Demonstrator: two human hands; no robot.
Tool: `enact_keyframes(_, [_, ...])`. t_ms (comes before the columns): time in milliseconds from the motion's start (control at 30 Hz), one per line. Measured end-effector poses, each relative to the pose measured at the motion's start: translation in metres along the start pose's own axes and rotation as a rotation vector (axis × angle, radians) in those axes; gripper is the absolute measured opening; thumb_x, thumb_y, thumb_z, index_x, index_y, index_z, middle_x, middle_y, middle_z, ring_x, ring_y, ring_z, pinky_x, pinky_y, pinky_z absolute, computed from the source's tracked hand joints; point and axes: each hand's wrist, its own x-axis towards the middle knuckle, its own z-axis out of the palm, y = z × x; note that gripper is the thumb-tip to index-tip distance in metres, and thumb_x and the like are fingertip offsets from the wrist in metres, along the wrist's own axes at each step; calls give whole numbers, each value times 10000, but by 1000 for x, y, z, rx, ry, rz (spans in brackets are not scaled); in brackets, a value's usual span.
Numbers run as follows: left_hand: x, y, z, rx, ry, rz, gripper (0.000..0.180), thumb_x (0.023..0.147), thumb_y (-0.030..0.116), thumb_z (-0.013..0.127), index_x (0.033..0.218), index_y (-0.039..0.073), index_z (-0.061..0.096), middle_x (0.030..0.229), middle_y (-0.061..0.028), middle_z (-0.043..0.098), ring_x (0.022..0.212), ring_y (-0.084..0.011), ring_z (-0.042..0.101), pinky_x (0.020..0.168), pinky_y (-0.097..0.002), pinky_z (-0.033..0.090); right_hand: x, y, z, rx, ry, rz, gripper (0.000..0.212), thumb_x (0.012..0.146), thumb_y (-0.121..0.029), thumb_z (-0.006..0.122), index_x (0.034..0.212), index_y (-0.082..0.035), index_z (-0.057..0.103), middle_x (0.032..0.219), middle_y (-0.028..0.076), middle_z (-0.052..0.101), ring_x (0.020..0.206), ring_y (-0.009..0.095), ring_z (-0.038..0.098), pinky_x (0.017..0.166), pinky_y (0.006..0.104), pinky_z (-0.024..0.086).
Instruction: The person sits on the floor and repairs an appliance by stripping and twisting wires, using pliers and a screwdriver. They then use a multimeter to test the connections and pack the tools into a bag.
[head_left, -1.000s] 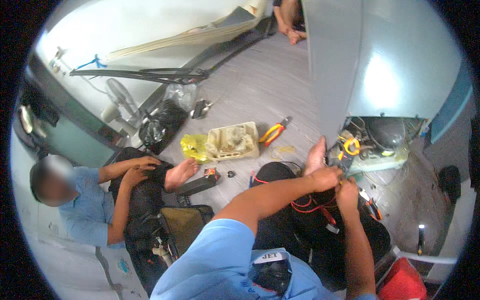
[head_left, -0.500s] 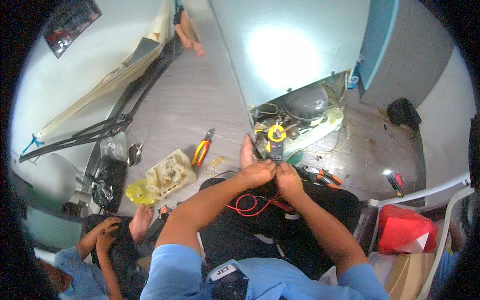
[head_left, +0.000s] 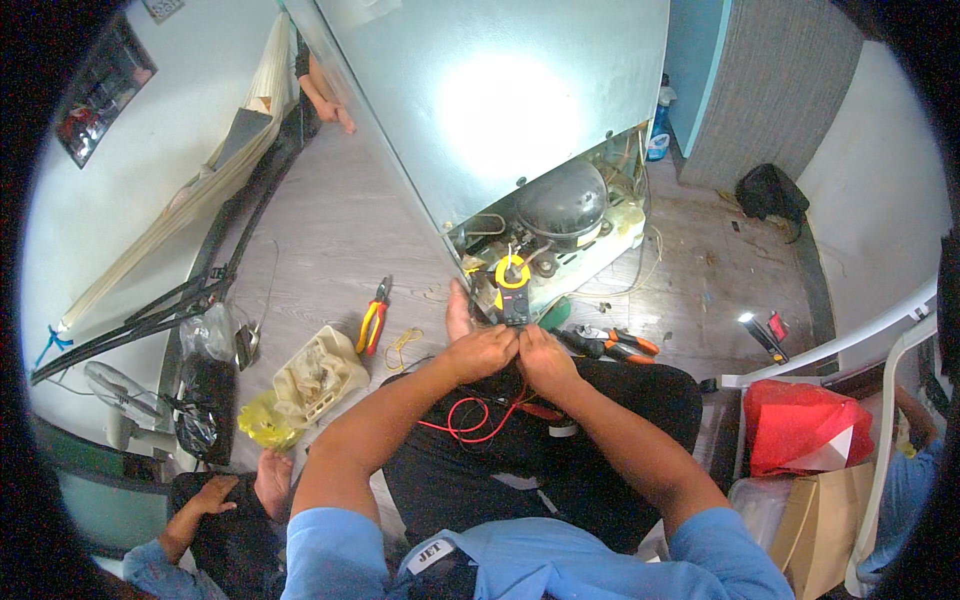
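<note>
My left hand (head_left: 487, 352) and my right hand (head_left: 545, 360) meet over my lap, fingers closed and thumbs side by side. What they pinch is hidden between them. Just beyond the fingertips is a yellow-and-black clamp meter (head_left: 514, 300), its jaw toward the opened lower back of a fridge (head_left: 400, 165). Inside that opening sits a black compressor (head_left: 565, 205) among tubes and wires. A red test lead (head_left: 467, 432) loops over my dark trousers below my hands. Orange-and-black pliers (head_left: 628, 345) lie on the floor to the right of my right hand.
Red-and-yellow pliers (head_left: 373, 318) and a cream plastic basket (head_left: 340, 372) lie left on the floor. A person's hand (head_left: 213, 495) rests at lower left. A lit lamp (head_left: 762, 336), a red bag (head_left: 800, 425) and a cardboard box (head_left: 825, 520) are at right. A spray bottle (head_left: 659, 130) stands behind the fridge.
The whole view has shifted, so the fridge and tools appear farther left. My hands stay together at the meter's near end. The person at lower left has moved their clasped hands apart.
</note>
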Motion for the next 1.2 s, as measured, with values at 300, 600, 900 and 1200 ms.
enact_keyframes(300, [-15,13,-12,5,-99,-59,277,840,148,552,1085,30,604,1002,-115,636,942,-298,629,839,-406,532,5,-15,-9,-36,-69,94,133,774,-41,595,873,47,611,974,197,552,877,350,619,777,410,522])
enact_keyframes(600, [-25,82,-9,-445,237,-734,275,820,60,687,1070,-11,596,1214,-204,630,1110,-400,595,980,-467,453,5,-13,-6,-87,-91,110,168,801,-68,602,908,51,552,953,215,545,815,345,637,742,402,541])
enact_keyframes(900, [-27,85,5,-280,92,-544,334,882,72,576,1194,-36,525,1472,-240,425,1367,-402,407,1144,-495,316,9,-11,-4,12,-199,181,225,842,-77,566,1025,51,535,977,261,571,821,395,652,713,464,549])
enact_keyframes(1200, [-27,84,17,-471,221,-631,326,873,56,609,1169,-54,528,1446,-258,442,1360,-405,415,1130,-471,348,12,-20,-45,169,-178,223,230,889,-162,588,985,30,506,964,288,606,825,474,635,721,527,535])
